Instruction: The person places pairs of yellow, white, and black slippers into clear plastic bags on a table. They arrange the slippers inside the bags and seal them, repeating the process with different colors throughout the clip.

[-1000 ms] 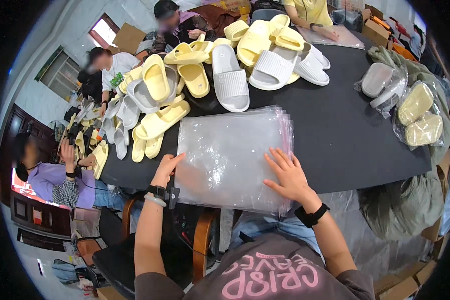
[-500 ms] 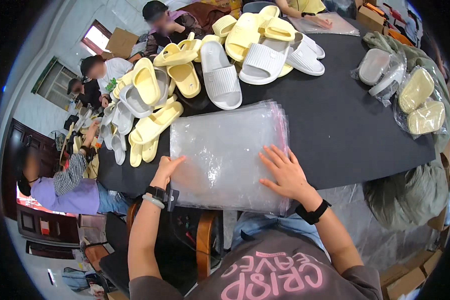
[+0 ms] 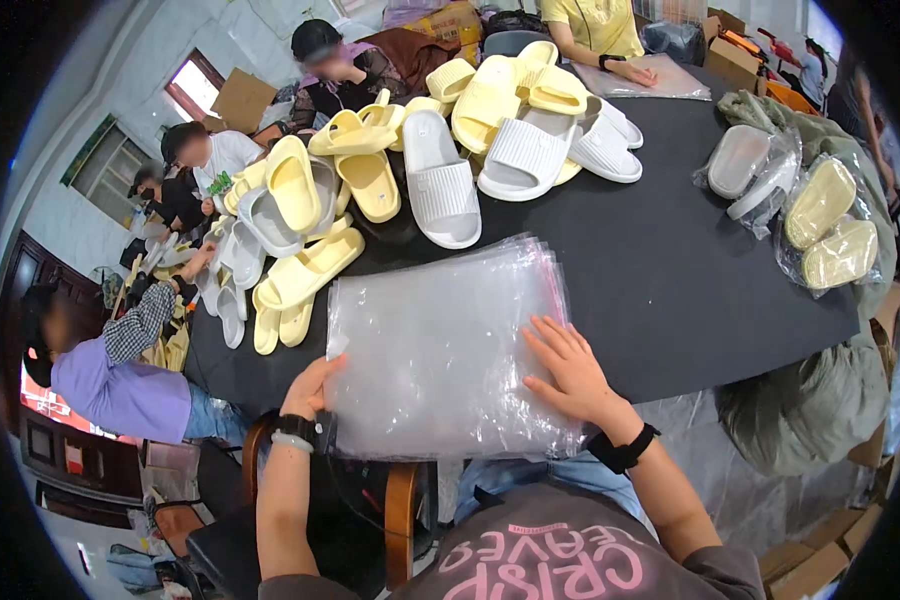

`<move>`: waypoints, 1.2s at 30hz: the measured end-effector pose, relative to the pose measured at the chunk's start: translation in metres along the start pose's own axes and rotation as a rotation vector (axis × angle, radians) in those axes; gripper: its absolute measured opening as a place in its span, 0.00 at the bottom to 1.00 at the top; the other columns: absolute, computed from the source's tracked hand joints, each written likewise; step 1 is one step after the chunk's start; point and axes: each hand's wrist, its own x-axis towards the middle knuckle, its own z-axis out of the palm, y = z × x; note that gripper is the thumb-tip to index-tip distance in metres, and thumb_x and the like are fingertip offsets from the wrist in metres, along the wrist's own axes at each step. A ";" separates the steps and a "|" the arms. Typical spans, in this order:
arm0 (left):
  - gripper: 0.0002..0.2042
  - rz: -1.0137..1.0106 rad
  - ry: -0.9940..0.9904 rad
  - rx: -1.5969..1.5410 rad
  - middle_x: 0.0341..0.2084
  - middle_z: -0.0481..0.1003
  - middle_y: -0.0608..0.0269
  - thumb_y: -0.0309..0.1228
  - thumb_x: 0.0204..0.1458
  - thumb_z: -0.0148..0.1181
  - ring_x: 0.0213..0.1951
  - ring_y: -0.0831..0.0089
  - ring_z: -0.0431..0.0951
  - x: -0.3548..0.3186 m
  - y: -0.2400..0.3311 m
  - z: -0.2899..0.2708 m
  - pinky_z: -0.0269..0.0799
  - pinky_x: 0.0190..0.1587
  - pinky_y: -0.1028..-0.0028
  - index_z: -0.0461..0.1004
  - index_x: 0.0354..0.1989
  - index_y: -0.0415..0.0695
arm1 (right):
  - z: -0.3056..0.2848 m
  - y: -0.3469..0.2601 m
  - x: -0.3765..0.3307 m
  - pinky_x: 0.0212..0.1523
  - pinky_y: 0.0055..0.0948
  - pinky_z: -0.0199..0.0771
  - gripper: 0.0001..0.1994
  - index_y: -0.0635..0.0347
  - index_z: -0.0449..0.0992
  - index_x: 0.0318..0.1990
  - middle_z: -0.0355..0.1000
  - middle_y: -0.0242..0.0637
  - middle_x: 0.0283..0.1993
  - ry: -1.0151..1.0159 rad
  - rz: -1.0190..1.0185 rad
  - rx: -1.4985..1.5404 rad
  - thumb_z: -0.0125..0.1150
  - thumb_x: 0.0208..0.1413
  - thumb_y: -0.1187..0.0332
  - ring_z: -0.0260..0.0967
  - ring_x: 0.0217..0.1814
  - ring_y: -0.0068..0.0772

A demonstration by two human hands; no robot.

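A stack of clear plastic bags [image 3: 435, 350] with a pink strip along its right side lies at the near edge of the black table [image 3: 670, 290]. My right hand [image 3: 575, 375] rests flat on the stack's right part, fingers stretched and spread. At the left edge, my left hand [image 3: 310, 388] holds the stack, thumb at the rim and the other fingers mostly hidden. Just beyond the bags is a pile of loose slippers, among them a grey slipper [image 3: 444, 185] and a yellow slipper [image 3: 315, 268].
To the right lie a bagged grey pair of slippers [image 3: 738, 162] and a bagged yellow pair [image 3: 820, 205], beside a dull green cloth [image 3: 805, 400]. Across the table, a person's hand [image 3: 632, 72] rests by more clear bags. Several co-workers sit or stand along the left, one in a purple top [image 3: 130, 385].
My view has tilted up slightly, so the table's things sit lower. The left thumb has drawn back from the bags' top toward their left edge. My right hand stays spread on the stack.
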 end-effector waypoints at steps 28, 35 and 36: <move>0.15 0.683 0.503 0.490 0.45 0.76 0.61 0.27 0.55 0.59 0.46 0.69 0.75 -0.182 -0.011 0.065 0.71 0.50 0.67 0.72 0.50 0.38 | -0.030 0.032 -0.028 0.49 0.32 0.70 0.19 0.64 0.70 0.55 0.72 0.39 0.50 0.030 0.214 1.074 0.58 0.61 0.63 0.68 0.49 0.31; 0.12 0.657 0.185 0.268 0.46 0.75 0.62 0.30 0.59 0.56 0.47 0.67 0.75 -0.028 0.033 0.103 0.71 0.50 0.65 0.73 0.50 0.41 | -0.134 0.079 0.027 0.40 0.28 0.72 0.14 0.64 0.74 0.50 0.74 0.34 0.44 0.213 0.265 0.956 0.56 0.63 0.64 0.70 0.41 0.25; 0.12 0.637 0.155 0.228 0.46 0.75 0.62 0.30 0.60 0.56 0.47 0.67 0.75 0.003 0.034 0.106 0.71 0.50 0.65 0.73 0.50 0.41 | -0.139 0.080 0.034 0.39 0.27 0.73 0.13 0.64 0.74 0.50 0.74 0.34 0.43 0.233 0.315 0.948 0.55 0.63 0.64 0.71 0.40 0.24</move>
